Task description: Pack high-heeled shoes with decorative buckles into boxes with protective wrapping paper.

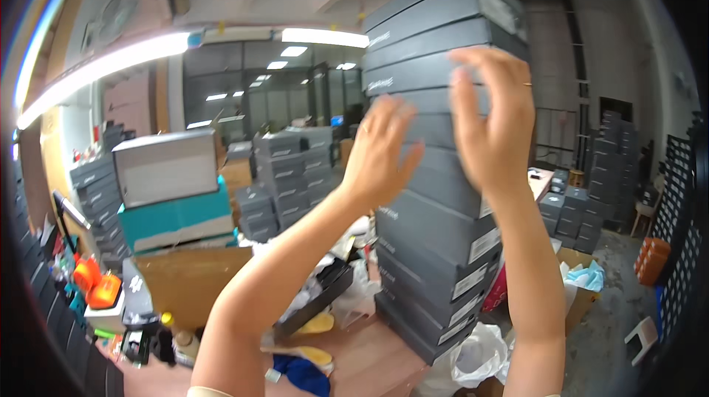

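A tall stack of dark grey shoe boxes (pixel 421 238) rises from the table in front of me, its upper part leaning a little. Both my arms are raised toward its upper half. My left hand (pixel 380 152) is at the left face of the stack, fingers apart and thumb out, slightly blurred. Higher up, my right hand (pixel 493 120) is near the right corner, with its fingers bent but apart from the thumb. Neither hand has anything in its grasp. Whether the fingertips touch the boxes I cannot tell.
On the pinkish table (pixel 369 364) lie an open dark box (pixel 317 297), a yellow insole (pixel 317 323) and a blue cloth (pixel 301 376). Left stand a white box (pixel 166 169) on a teal box (pixel 177 216) and an orange tape dispenser (pixel 103 290). A plastic bag (pixel 478 356) hangs right of the stack.
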`<state>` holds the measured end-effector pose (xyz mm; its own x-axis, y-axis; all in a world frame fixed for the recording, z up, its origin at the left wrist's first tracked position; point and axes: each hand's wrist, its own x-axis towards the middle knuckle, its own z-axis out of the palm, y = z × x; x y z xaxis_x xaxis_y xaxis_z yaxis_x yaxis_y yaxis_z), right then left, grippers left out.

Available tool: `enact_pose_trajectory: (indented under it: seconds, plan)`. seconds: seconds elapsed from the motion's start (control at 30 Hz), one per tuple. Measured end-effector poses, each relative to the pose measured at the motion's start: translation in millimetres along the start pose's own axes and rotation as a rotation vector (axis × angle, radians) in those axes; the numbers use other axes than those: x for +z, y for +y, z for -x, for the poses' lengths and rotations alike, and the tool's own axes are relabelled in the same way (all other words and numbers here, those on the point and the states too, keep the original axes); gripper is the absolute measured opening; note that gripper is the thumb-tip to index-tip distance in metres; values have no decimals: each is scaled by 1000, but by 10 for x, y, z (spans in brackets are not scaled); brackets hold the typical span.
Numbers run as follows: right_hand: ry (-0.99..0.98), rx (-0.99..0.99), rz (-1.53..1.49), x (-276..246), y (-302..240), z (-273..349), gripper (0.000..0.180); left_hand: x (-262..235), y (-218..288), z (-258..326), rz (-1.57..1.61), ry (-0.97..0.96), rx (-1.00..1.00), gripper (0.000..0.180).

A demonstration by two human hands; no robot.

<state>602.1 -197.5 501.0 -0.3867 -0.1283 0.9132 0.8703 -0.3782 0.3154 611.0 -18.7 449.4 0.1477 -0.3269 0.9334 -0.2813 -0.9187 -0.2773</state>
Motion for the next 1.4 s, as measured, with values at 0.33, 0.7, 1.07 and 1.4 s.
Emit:
enact_pose_trajectory:
  seconds: [0.33,0.7,1.07,1.4]
  plan:
    - [-829,-526,-884,78,-2775,434,20,-2384,514,1899,-381,-932,315,36]
    - [-804,-503,-972,-7,-3716,58,34,-6950,776,1981,-1838,-200,-98,58]
    - [-1370,-530,-1405,790,-4772,741,52,-9325,314,476,-1424,466,-635,58]
    - [-1460,-111,-1508,765,-4492,1547,46,-8905,141,251,-1840,494,-902,62]
